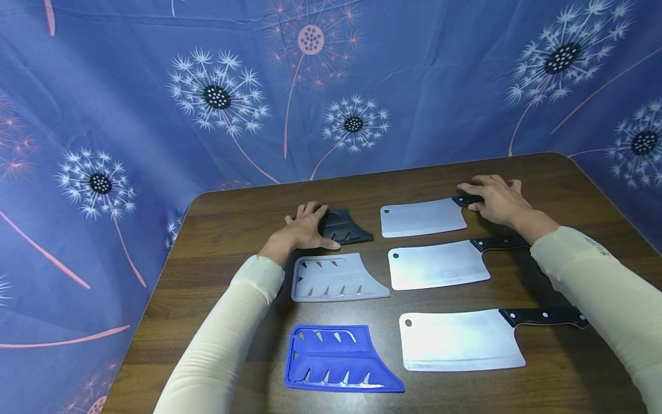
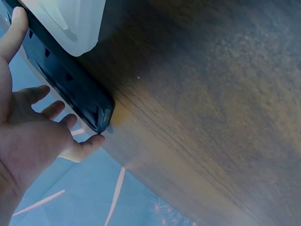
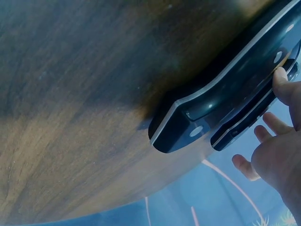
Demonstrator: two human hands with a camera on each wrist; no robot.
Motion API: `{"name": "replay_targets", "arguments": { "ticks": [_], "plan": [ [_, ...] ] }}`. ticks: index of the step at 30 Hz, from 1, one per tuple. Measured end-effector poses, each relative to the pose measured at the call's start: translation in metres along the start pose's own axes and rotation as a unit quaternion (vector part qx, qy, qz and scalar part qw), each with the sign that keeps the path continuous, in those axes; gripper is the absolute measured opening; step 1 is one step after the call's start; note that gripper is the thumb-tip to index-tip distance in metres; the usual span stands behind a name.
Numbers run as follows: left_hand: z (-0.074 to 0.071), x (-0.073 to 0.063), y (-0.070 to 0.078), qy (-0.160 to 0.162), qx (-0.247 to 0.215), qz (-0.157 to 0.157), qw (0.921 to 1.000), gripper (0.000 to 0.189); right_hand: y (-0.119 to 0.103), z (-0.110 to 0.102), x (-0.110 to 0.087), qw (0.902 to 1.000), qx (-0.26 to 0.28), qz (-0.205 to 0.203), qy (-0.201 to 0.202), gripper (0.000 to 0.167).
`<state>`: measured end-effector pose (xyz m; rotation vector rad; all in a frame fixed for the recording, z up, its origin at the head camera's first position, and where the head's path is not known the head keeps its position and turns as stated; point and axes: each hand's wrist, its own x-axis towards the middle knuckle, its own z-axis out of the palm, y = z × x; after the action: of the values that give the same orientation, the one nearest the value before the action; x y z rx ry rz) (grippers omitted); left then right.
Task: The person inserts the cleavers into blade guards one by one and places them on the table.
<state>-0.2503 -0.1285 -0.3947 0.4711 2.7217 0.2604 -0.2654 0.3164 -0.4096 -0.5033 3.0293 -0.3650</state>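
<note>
Your left hand (image 1: 304,227) lies loosely spread over the left end of the black sheath (image 1: 345,225), near the middle of the frame; it touches the sheath without gripping it. Your right hand (image 1: 497,201) is loose too, thumb and forefinger spread across the handle (image 1: 462,200) of the top knife (image 1: 421,219), at the upper right of the frame, not closed round it. The step looks to be taking hold of both. Wrap your right fingers fully round that handle before you lift, since the knife is broad and would likely dip at its left end in a light pinch. Grip the sheath by its upper and lower edges, fingers away from its right end. Raise both level off the counter (image 1: 233,221), and steer clear of the middle knife (image 1: 439,265), which lies just below the top one in the frame
</note>
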Motion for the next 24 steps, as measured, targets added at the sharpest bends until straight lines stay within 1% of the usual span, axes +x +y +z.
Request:
{"name": "replay_targets", "arguments": {
  "ticks": [5,11,21,24],
  "plan": [
    [0.0011,0.0007,0.001,-0.006,0.012,-0.002,0.9999,0.108,0.0004,0.0015,0.0005,1.0,-0.002,0.002,-0.001,0.056],
    [0.0023,0.0017,0.0008,-0.013,0.01,-0.007,0.9998,0.109,-0.001,0.0014,0.001,1.0,-0.005,-0.001,-0.001,0.055],
    [0.0026,0.0014,0.0006,-0.007,0.006,-0.006,0.9999,0.107,-0.0037,0.0038,0.0007,0.9999,-0.003,-0.002,0.012,0.05],
    [0.0028,0.0015,0.0009,-0.007,0.005,-0.006,0.9999,0.107,-0.0044,0.0056,-0.0001,0.9999,-0.002,0.001,0.015,0.051]
  ]
}}
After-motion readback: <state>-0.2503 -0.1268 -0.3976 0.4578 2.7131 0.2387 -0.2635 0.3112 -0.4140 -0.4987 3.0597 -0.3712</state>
